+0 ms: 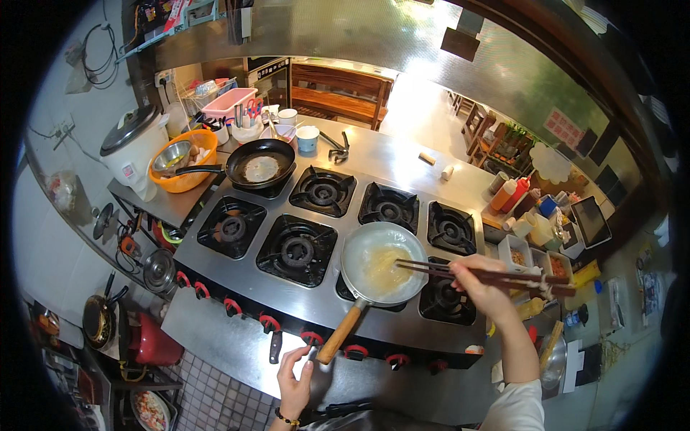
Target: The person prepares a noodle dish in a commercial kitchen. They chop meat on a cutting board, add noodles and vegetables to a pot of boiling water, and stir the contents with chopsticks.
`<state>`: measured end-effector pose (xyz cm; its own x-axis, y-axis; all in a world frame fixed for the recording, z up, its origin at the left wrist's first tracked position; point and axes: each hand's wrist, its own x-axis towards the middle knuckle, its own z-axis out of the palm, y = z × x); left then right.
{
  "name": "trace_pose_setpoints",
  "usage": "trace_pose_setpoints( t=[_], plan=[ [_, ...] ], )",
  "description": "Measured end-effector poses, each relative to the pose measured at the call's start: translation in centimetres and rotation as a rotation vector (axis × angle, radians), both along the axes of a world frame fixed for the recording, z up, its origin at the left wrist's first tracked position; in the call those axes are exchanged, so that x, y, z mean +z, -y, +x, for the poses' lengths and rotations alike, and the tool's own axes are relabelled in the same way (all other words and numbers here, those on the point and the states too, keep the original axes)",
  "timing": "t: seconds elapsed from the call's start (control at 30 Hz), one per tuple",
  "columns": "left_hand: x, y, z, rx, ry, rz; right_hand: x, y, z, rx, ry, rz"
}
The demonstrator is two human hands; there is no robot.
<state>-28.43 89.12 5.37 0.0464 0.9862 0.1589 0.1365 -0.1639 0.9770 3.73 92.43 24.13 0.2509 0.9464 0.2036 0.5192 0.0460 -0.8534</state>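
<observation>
A light metal saucepan (pixel 354 253) with a wooden handle (pixel 342 331) sits on a front burner of the gas stove. Pale yellow noodles (pixel 384 268) lie in clear liquid inside it. My right hand (pixel 480 283) grips long dark cooking chopsticks (pixel 426 266), whose tips are among the noodles. Below the stove front, my left hand (pixel 295 380) has thumb and fingers apart and holds nothing. Its fingertips are close to a red-ringed burner knob (pixel 312 338); whether they touch it I cannot tell. The saucepan's handle end is just right of this hand.
A black frying pan (pixel 237 167) with a pale round patch of food sits on the back-left burner. Left of it is an orange basket (pixel 183 184) holding eggs and a metal bowl (pixel 171 156). Sauce bottles (pixel 516 195) and food containers (pixel 512 252) stand at right.
</observation>
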Motion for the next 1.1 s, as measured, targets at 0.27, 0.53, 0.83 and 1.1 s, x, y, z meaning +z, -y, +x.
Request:
trace_pose_setpoints(
  t=[0.27,0.53,0.83,1.1],
  plan=[
    [-0.3,1.0,-1.0,0.142,0.054,-0.033,-4.1,-0.1,5.6,-0.174,-0.284,0.083],
    [0.2,1.3,-1.9,0.252,0.140,0.022,-17.7,0.3,4.7,-0.404,-1.092,0.249],
    [1.9,2.6,-2.0,0.321,0.198,0.102,-12.2,3.0,6.7,-0.503,-1.360,0.316],
    [2.2,3.8,-1.5,0.351,0.238,0.126,-4.6,3.6,8.0,-0.317,-1.101,0.551]
  ],
)
